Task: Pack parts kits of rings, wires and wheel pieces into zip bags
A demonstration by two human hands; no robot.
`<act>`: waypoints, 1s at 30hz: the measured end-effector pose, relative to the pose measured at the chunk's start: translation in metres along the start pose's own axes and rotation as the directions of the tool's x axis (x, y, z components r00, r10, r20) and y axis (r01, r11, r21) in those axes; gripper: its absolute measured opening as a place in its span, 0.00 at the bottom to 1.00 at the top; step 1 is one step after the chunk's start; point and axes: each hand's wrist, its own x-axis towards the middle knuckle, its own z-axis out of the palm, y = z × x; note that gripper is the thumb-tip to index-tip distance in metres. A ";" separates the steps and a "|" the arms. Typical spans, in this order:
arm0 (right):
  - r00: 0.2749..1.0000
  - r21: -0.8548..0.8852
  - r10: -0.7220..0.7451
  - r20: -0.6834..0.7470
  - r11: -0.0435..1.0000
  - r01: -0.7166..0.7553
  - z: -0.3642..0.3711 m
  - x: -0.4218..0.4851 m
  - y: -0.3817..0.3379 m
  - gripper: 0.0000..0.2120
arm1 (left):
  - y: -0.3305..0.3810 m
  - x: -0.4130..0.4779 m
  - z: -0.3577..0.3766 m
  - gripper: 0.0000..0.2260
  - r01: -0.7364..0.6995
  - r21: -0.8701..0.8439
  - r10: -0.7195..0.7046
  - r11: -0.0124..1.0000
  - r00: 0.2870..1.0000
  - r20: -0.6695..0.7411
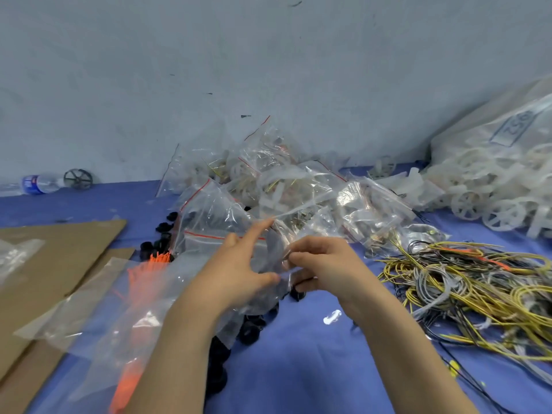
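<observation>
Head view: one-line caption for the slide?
Left hand and right hand hold a clear zip bag above the blue table, wire tangle to the right, packed bags heaped behind.

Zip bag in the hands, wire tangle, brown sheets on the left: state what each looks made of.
Zip bag: thin clear plastic film, glossy, crinkled with glare. Wire tangle: yellow, grey and black plastic insulation, smooth; presumably metal cores, unseen. Brown sheets: matte cardboard, judging by flat dull faces.

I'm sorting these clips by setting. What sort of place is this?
Probably a small packing workbench: a heap of filled zip bags against the wall, a tangle of yellow and black wires, and a big sack of white plastic wheels, all on a blue-covered table.
</observation>
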 end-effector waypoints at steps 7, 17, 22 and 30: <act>0.994 0.074 0.057 -0.090 0.996 -0.050 -0.030 -0.001 -0.003 0.07 | -0.028 0.004 -0.006 0.34 0.131 0.025 -0.131 0.991 0.991 0.024; 0.967 0.485 0.125 -0.223 0.875 -0.001 -0.074 -0.009 -0.019 0.08 | -0.053 0.008 -0.018 0.42 0.361 -0.079 -0.367 0.929 0.926 -0.091; 0.951 0.338 0.211 -0.227 0.933 -0.126 -0.096 -0.020 -0.011 0.07 | -0.034 0.008 -0.016 0.24 0.037 -0.242 -0.058 0.970 0.995 -0.081; 0.947 0.256 0.201 -0.249 0.957 -0.136 -0.095 -0.009 -0.002 0.08 | -0.027 0.011 0.001 0.32 0.107 -0.077 -0.105 0.991 0.994 0.028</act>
